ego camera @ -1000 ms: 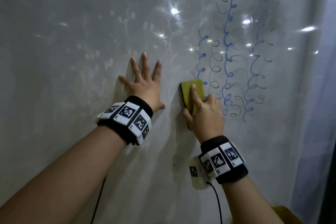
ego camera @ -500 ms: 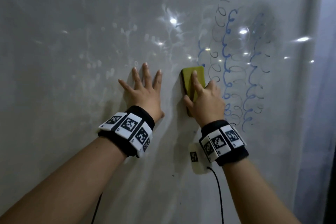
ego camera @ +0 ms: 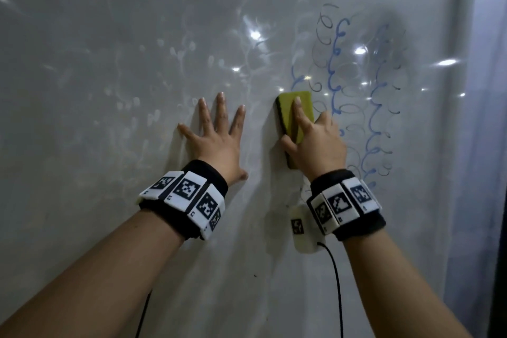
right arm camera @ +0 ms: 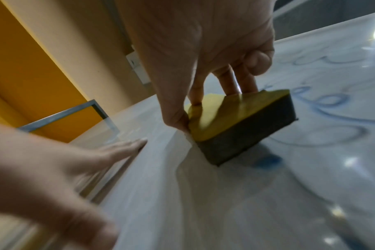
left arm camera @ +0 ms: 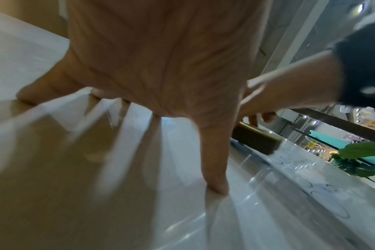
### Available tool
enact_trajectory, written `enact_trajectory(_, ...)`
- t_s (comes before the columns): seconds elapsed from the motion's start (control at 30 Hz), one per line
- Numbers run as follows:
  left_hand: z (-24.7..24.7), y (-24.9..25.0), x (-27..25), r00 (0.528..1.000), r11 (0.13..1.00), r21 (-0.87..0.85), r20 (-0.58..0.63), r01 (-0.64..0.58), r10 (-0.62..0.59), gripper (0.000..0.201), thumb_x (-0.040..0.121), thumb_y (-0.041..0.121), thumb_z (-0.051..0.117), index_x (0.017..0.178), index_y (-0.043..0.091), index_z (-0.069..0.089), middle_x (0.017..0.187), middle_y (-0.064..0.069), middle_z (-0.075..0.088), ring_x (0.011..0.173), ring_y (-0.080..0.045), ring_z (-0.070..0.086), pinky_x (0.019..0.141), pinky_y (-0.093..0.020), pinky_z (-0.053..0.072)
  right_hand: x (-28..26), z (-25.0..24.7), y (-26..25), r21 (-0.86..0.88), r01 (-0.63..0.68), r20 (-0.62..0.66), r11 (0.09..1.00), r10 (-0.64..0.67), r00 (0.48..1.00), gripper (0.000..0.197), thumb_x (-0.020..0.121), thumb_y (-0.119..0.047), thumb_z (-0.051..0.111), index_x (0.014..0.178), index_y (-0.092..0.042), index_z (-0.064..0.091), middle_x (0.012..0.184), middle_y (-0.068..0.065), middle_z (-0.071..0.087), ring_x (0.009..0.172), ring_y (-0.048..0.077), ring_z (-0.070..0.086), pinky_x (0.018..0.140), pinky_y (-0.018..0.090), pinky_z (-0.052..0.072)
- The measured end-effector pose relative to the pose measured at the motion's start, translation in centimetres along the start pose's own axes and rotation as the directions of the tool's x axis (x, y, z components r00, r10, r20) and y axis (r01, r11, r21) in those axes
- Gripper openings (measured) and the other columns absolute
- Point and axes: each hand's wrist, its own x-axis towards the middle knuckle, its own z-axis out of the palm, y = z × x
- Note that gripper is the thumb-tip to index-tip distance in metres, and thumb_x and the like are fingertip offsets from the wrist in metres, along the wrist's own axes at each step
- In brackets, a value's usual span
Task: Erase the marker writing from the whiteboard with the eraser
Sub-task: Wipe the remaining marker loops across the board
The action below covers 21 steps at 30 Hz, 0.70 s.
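On the whiteboard (ego camera: 109,35), the right hand (ego camera: 315,145) grips the eraser (ego camera: 295,112) beside blue writing (ego camera: 336,68); the left hand (ego camera: 216,140) lies flat, fingers spread, probably pressing.

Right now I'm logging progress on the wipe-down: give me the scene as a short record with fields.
left hand: open, flat on the whiteboard
right hand: grips the eraser, pressed to the board
marker writing: blue loops remain right of the eraser
board left of eraser: only faint smears
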Motion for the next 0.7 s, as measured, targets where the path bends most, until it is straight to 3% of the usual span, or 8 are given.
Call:
enact_trajectory(0.07,0.0,0.0,-0.1,1.0,1.0,-0.005,0.003,-0.006,0.006,0.126,0.073,0.068,0.06,0.137,0.021,-0.038,0.141,-0.018,-0.044,0.134,-0.048,-0.028,0.102,-0.071,0.011,-3.0,1.8,0.9,-0.012,0.009,0.02,1.0,-0.009,1.0,0.075,0.085,-0.046,0.056,0.148,-0.036,0.018,0.116,0.015,0.042,0.106,0.032,0.045,0.074,0.037,0.044)
enact_trajectory(0.17,0.1,0.1,-0.1,1.0,1.0,0.005,0.005,-0.002,0.002,0.126,0.074,0.067,0.06,0.137,0.02,-0.037,0.142,-0.019,-0.044,0.134,-0.048,-0.027,0.102,-0.07,0.011,-7.9,4.4,1.9,0.028,0.053,-0.036,0.998,-0.052,0.998,0.077,0.067,-0.04,0.076,0.137,-0.024,0.048,0.087,0.017,0.051,0.075,0.034,0.054,0.052,0.032,0.042)
enact_trajectory(0.2,0.1,0.1,0.0,1.0,1.0,0.007,0.005,0.003,-0.003,0.126,0.074,0.067,0.06,0.137,0.02,-0.038,0.142,-0.019,-0.044,0.134,-0.048,-0.027,0.102,-0.07,0.011,-8.1,4.6,2.1,0.005,0.055,-0.061,0.998,-0.055,0.997,0.077,0.065,-0.04,0.078,0.135,-0.023,0.051,0.084,0.016,0.051,0.071,0.033,0.054,0.049,0.03,0.039)
enact_trajectory(0.23,0.0,0.1,0.1,1.0,1.0,0.007,0.007,0.006,-0.006,0.126,0.074,0.067,0.06,0.137,0.019,-0.038,0.142,-0.019,-0.043,0.133,-0.048,-0.027,0.102,-0.071,0.011,-7.6,4.2,1.9,0.006,0.046,-0.054,0.999,-0.046,0.997,0.076,0.068,-0.042,0.075,0.137,-0.024,0.047,0.088,0.015,0.051,0.075,0.033,0.054,0.052,0.03,0.039)
enact_trajectory(0.33,0.1,0.1,0.2,1.0,1.0,0.012,0.012,0.009,-0.009,0.127,0.073,0.069,0.059,0.135,0.019,-0.039,0.141,-0.02,-0.044,0.133,-0.049,-0.027,0.102,-0.071,0.012,-3.6,1.9,0.8,-0.03,0.026,0.014,0.999,-0.025,1.0,0.073,0.087,-0.049,0.053,0.148,-0.035,0.017,0.116,0.013,0.042,0.106,0.03,0.046,0.074,0.034,0.043)
enact_trajectory(0.43,0.4,0.1,0.4,1.0,1.0,0.015,0.003,0.008,-0.008,0.127,0.072,0.07,0.058,0.135,0.02,-0.04,0.141,-0.02,-0.044,0.133,-0.049,-0.027,0.102,-0.071,0.012,0.9,-0.6,-0.4,0.006,-0.001,-0.003,1.0,0.001,1.0,0.073,0.088,-0.049,0.051,0.149,-0.038,0.011,0.128,0.013,0.037,0.118,0.031,0.039,0.085,0.038,0.042)
enact_trajectory(0.53,0.4,0.0,0.4,1.0,1.0,0.018,-0.008,0.01,-0.01,0.127,0.072,0.071,0.058,0.135,0.021,-0.04,0.141,-0.019,-0.044,0.134,-0.048,-0.027,0.102,-0.07,0.013,2.0,-1.4,-0.7,0.01,-0.017,0.038,1.0,0.017,0.999,0.073,0.088,-0.049,0.051,0.148,-0.038,0.011,0.131,0.013,0.035,0.121,0.031,0.038,0.089,0.039,0.041)
enact_trajectory(0.7,0.3,0.2,0.3,1.0,1.0,0.004,-0.009,0.003,-0.003,0.126,0.072,0.068,0.06,0.138,0.021,-0.037,0.142,-0.019,-0.043,0.134,-0.048,-0.027,0.102,-0.071,0.012,-2.7,1.2,0.1,-0.047,-0.018,0.051,0.999,0.02,0.998,0.073,0.089,-0.051,0.047,0.149,-0.038,0.007,0.124,0.012,0.036,0.115,0.028,0.038,0.079,0.037,0.043)
